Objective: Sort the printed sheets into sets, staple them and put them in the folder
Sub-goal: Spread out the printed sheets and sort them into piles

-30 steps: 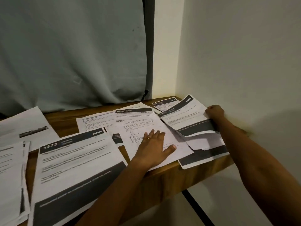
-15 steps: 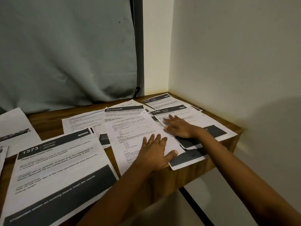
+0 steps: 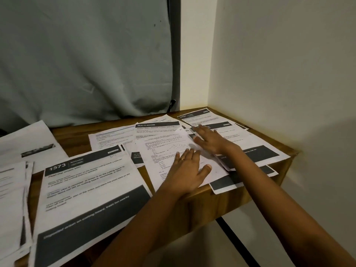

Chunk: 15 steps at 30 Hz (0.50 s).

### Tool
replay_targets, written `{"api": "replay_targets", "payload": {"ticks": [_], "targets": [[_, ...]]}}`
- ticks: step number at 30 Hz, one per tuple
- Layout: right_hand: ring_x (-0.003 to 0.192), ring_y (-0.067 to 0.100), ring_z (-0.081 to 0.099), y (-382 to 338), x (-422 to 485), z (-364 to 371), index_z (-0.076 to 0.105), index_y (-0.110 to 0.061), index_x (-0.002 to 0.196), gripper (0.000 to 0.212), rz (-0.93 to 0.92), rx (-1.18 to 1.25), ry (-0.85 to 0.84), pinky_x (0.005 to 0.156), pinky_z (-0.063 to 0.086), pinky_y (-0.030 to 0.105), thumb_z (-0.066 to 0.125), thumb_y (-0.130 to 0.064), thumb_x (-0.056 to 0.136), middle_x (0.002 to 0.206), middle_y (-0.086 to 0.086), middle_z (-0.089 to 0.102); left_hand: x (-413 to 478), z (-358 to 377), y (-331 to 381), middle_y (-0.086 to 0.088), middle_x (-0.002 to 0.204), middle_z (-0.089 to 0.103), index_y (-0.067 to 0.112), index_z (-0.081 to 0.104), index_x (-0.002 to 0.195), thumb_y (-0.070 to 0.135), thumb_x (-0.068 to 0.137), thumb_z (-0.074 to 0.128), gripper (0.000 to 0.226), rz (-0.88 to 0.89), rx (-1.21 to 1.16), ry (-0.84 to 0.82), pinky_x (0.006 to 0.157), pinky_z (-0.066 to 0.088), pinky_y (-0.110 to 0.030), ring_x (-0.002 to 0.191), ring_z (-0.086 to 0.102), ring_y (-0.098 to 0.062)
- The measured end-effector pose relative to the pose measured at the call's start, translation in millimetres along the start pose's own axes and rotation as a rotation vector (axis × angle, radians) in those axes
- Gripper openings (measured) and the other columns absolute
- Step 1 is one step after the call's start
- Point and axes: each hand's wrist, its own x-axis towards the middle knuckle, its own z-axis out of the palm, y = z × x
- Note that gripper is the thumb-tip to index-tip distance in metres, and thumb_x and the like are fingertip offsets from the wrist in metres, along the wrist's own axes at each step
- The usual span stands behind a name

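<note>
Many printed sheets (image 3: 107, 139) lie loose and overlapping across the wooden table (image 3: 221, 201); none is visibly stapled. No stapler and no folder in view.

Left hand (image 3: 187, 170): flat, fingers straight, palm pressing on a plain text sheet (image 3: 163, 149) that tops the middle heap, near the table's front edge. It grasps nothing; a ring shows on one finger.

Right hand (image 3: 210, 140): flat, fingers spread, resting on the overlapping sheets toward the right corner, just beside the text sheet's right edge. It grasps nothing either.

Layout: 1573 sheet (image 3: 86, 189), dark bands at head and foot, lies nearest, left of the left forearm. MULTI-ROOM sheet (image 3: 157, 125) lies partly under the text sheet. More banded sheets (image 3: 260, 153) fan out by the wall (image 3: 279, 64), some overhanging the table's front edge. Another heap (image 3: 11, 199) sits at far left; the number of sheets in it cannot be told.

Judgement: the task is at its first step, sorting. Sheets look spread out for reading the headers, not gathered, and no squared-up set is visible. Left to do: group into sets, square each, staple, put in the folder, so nearly everything. Risk: overhanging sheets may slide off when their neighbours are pulled
</note>
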Motion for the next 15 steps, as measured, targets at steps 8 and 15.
{"api": "replay_targets", "payload": {"ticks": [8, 15], "targets": [[0.114, 0.024, 0.056, -141, 44, -4, 0.06, -0.006, 0.122, 0.034, -0.214, 0.383, 0.264, 0.091, 0.04, 0.029, 0.045, -0.027, 0.1, 0.124, 0.011, 0.06, -43, -79, -82, -0.006, 0.161, 0.012, 0.016, 0.017, 0.152, 0.052, 0.1, 0.027, 0.065, -0.211, 0.079, 0.175, 0.119, 0.002, -0.041, 0.148, 0.007, -0.021], [0.1, 0.02, 0.06, -242, 78, 29, 0.066, -0.006, 0.106, 0.021, -0.169, 0.528, 0.136, 0.08, 0.041, 0.025, 0.053, -0.019, 0.096, 0.108, 0.009, 0.066, -128, -124, -201, -0.011, 0.156, 0.026, 0.011, 0.034, 0.146, 0.052, 0.098, 0.03, 0.063, -0.438, 0.165, 0.228, 0.119, 0.011, -0.048, 0.145, 0.02, -0.027]]}}
